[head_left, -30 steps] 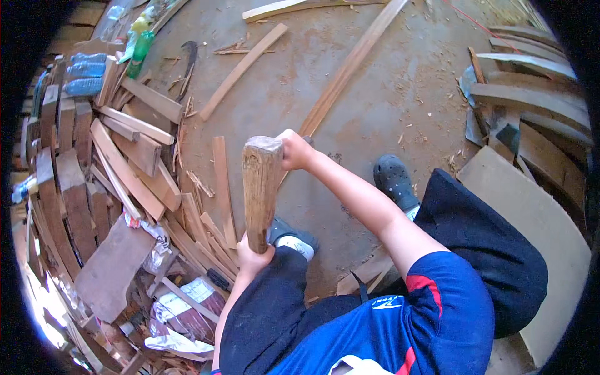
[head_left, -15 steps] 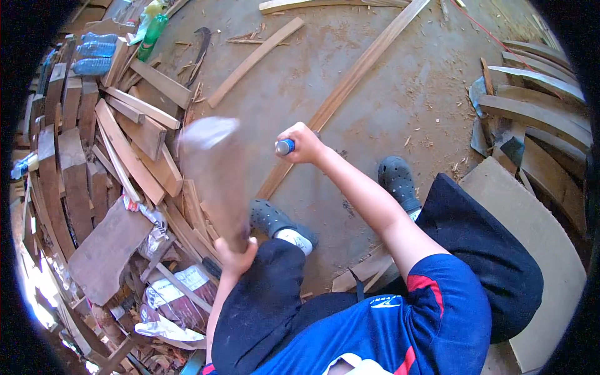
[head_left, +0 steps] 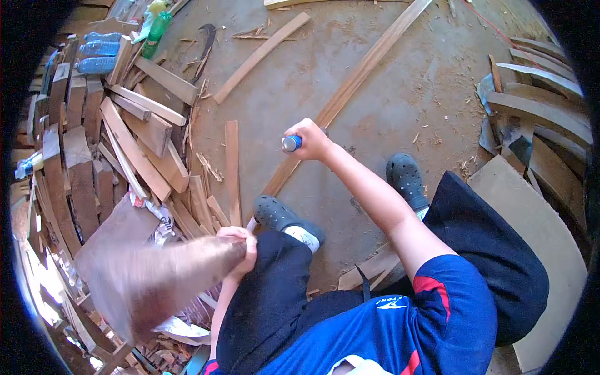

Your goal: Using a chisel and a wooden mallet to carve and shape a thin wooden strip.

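My left hand point(head_left: 240, 253) is closed around the narrow end of a wooden mallet point(head_left: 169, 272), club-shaped and smeared by motion, its wide head out to the left over the scrap pile. In front of me, my right hand point(head_left: 310, 139) grips a chisel by its blue handle point(head_left: 291, 144), with a metal cap facing up. The fist hides the chisel's blade. Below it a long narrow wooden strip point(head_left: 369, 65) lies diagonally on the floor, its near end by my left shoe point(head_left: 275, 214). Whether the blade touches the strip I cannot tell.
Stacked boards point(head_left: 78, 156) and loose offcuts point(head_left: 134, 147) crowd the left, with blue plastic bottles point(head_left: 97, 65) and a green bottle point(head_left: 156, 31). A sickle-like blade point(head_left: 205, 50) lies farther off. More boards point(head_left: 537, 106) are piled right, near a pale panel point(head_left: 525, 231).
The mallet has swung from upright in front of my left hand down to the left, uncovering a short wooden slat. My right hand stays at nearly the same spot with the chisel.
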### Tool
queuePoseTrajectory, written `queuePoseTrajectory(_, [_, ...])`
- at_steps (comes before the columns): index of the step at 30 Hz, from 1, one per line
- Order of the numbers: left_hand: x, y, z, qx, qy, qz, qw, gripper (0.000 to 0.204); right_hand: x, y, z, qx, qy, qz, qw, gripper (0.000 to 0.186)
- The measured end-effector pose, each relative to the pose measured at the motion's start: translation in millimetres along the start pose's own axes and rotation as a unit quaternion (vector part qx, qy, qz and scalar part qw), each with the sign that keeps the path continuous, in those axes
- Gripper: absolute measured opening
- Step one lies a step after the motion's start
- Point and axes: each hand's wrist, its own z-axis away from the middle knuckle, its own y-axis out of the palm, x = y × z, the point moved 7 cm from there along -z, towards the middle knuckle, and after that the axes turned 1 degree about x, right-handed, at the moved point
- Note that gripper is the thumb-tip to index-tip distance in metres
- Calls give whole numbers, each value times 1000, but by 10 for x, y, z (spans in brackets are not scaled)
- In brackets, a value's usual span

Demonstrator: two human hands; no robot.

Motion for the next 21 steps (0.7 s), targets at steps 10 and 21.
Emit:
queuePoseTrajectory(10, [632, -77, 321, 31, -169, -200, 965, 20, 45, 134, -106, 12, 21, 28, 999, 16])
queuePoseTrajectory(21, [641, -348, 350, -70, -184, -199, 960, 17, 75, 260, -150, 7, 58, 101, 993, 13])
